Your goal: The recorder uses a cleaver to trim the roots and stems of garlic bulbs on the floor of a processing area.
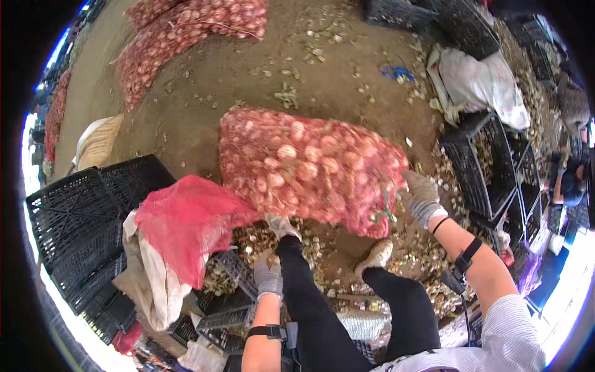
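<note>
A red mesh sack (304, 167) packed with pale bulbs lies across the middle, tied at its right end. My gloved right hand (418, 189) grips that right end. My gloved left hand (268, 273) hangs below the sack, beside my leg, its fingers apart and holding nothing visible. My left shoe (282, 226) is at the sack's lower edge. A loose pink mesh bag (180, 223) is draped over pale sacking (161, 291) to the left of my left hand.
Black crates stand left (74, 235) and right (477, 167). A white sack (483, 87) lies upper right. Full mesh sacks (173, 43) lie upper left. Husks and debris (334, 266) litter the floor. Another person (567, 183) is at the far right edge.
</note>
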Demonstrator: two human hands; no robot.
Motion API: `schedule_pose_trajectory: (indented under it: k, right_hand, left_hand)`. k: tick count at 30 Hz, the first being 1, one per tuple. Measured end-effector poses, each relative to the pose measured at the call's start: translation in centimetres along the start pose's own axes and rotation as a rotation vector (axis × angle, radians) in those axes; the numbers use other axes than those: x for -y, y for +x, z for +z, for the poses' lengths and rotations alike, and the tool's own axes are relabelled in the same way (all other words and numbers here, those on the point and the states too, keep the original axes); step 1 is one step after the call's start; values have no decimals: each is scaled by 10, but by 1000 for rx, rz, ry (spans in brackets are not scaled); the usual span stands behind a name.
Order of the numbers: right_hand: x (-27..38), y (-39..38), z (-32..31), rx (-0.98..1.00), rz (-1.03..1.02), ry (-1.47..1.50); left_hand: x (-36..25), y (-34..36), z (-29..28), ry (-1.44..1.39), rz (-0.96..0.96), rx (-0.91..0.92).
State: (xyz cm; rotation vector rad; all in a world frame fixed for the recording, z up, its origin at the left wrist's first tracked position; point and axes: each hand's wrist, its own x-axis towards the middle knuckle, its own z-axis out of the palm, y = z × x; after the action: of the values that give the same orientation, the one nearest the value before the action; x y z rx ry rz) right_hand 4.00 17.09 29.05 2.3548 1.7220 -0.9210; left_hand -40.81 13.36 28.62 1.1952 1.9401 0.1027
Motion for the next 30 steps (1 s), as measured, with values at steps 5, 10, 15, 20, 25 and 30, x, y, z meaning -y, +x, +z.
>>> schedule_pose_trajectory:
  k: [5,10,15,20,25,30]
  right_hand:
    - [154,82,29,76,-186,-3]
    - [275,162,53,136,-346,-135]
    - [350,225,53,227,-406,-185]
    - [400,287,58,213,-289,-166]
    - [437,335,76,294,-286,-323]
    - [465,405,110,348,-236,-360]
  left_hand:
    - [6,164,-4,-1044,-174,64]
    - [113,292,-123,-665,-569,227]
    - [184,316,-220,-419,-527,-80]
    - [121,278,-189,-583,-359,-59]
    - [-6,228,-129,-838,-127,266]
    - [-61,264,-104,-944,5,286]
